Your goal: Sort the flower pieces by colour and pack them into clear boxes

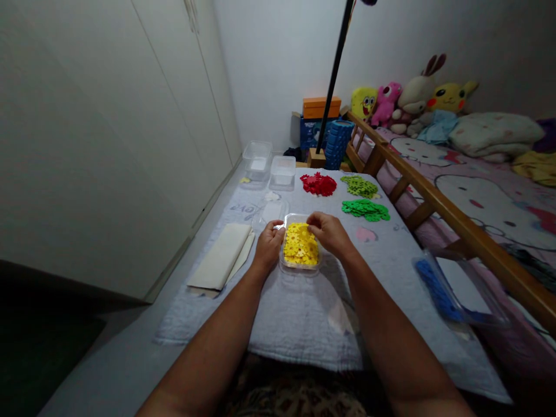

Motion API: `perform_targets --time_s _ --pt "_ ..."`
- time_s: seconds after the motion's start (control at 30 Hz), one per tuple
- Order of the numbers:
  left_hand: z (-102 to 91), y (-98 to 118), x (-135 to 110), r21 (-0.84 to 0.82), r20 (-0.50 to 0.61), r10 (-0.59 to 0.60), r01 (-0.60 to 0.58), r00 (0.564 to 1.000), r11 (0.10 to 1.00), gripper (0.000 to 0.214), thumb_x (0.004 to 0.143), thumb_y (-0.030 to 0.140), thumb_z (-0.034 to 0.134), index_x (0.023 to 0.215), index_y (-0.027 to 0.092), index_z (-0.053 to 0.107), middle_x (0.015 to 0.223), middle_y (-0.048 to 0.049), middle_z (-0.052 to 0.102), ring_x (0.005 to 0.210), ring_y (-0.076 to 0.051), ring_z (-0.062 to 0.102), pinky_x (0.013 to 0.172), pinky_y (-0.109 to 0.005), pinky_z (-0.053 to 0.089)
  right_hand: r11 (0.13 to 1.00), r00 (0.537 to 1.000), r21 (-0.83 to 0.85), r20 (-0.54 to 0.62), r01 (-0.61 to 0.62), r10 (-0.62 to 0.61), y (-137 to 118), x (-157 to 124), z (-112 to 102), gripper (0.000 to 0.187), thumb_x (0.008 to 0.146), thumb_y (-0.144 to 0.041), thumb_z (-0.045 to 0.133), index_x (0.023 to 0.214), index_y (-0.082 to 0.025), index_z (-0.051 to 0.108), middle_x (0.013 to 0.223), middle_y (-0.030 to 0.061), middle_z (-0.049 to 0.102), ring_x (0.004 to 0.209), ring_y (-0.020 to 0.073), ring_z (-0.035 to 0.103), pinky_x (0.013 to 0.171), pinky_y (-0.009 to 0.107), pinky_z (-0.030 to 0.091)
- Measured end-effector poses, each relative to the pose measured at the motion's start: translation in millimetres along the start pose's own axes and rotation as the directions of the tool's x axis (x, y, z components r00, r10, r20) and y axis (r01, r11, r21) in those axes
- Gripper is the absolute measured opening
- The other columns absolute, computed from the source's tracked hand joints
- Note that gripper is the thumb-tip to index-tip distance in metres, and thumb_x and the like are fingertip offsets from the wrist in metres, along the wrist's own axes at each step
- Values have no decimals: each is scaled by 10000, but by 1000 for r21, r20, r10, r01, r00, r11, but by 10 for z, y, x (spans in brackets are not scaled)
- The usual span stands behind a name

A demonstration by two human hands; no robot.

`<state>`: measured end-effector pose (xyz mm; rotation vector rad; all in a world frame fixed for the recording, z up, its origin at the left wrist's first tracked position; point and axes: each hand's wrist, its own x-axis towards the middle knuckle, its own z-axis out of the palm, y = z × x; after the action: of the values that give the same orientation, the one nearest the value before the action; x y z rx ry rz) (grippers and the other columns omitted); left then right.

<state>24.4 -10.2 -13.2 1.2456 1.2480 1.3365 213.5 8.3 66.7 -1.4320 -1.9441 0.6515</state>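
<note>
In front of me on the cloth stands a clear plastic container (302, 267) full of yellow flower-shaped pieces (300, 246). My left hand (269, 243) grips its left side, thumb at the rim. Over the far right corner is my right hand (329, 230), its fingers pinched together close to the yellow pieces; what lies between the fingertips is hidden. Beyond the container are loose piles of red pieces (318, 184), olive-green pieces (359, 186) and bright green pieces (366, 209).
Clear empty containers (283, 171) stand at the far left, with a clear lid (278, 213) nearer. Folded cream cloth or paper (223, 255) lies left. A container with blue pieces (438, 292) sits at the right edge by the wooden bed rail (428, 200). A black pole (334, 75) rises behind.
</note>
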Motion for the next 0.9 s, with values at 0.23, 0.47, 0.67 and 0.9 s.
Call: perform_targets --time_s 0.23,0.47,0.67,0.9 --pt "16 41 -4 1 -38 -50 50 998 999 405 854 469 617 1142 185 614 634 60 540 580 -132 530 590 -233 412 995 994 -99 -105 1 -12 74 104 177 193 809 -142 586 898 -242 725 916 50 754 857 217 630 828 338 472" --pt "4 144 -38 70 -50 -15 18 999 997 343 888 421 584 1124 177 638 626 52 532 586 -139 526 592 -243 400 993 976 -110 -216 -33 8 405 -65 -48 181 807 -224 575 909 -214 724 1000 85 737 906 244 609 947 411 458" --pt "-136 242 -42 436 -223 180 -67 958 897 250 882 279 575 1099 186 656 725 20 554 708 -171 572 719 -288 442 992 943 -37 -318 -117 99 708 -201 60 195 768 -240 530 864 -199 694 966 96 720 827 232 615 865 393 485" --pt "-156 198 -36 820 -48 242 -100 969 563 265 855 151 587 1087 198 706 1097 -122 645 1080 -292 578 976 -415 445 990 939 -31 -323 -137 120 861 -244 162 144 762 -255 521 790 -220 658 865 72 700 808 226 601 825 369 484"
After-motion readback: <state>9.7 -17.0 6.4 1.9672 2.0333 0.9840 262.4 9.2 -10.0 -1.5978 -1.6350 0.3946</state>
